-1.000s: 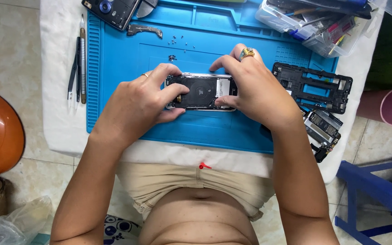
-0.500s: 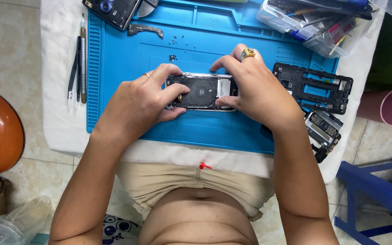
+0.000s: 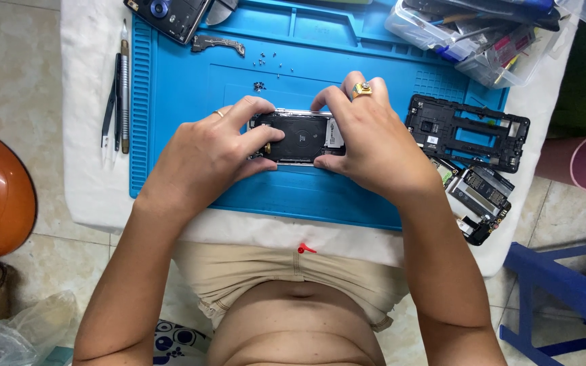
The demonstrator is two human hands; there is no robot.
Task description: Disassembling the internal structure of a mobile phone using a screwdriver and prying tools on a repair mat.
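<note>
Both hands, left hand (image 3: 205,152) and right hand (image 3: 367,139), pinch the opened phone (image 3: 300,137) by its ends, steadying it flat on the blue mat (image 3: 184,88).

My left hand (image 3: 208,152) and right hand (image 3: 367,139) cover both ends of the opened phone (image 3: 300,137). The dark device (image 3: 169,15) and plastic boxes (image 3: 483,30) run off the top edge. The screws (image 3: 266,64) are too small to tell apart.

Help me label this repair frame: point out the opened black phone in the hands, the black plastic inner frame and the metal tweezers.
Opened black phone (image 3: 301,139), head view, on its dark middle panel.
Black plastic inner frame (image 3: 468,133), head view, on its centre bar.
Metal tweezers (image 3: 108,115), head view, on the shaft.
</note>
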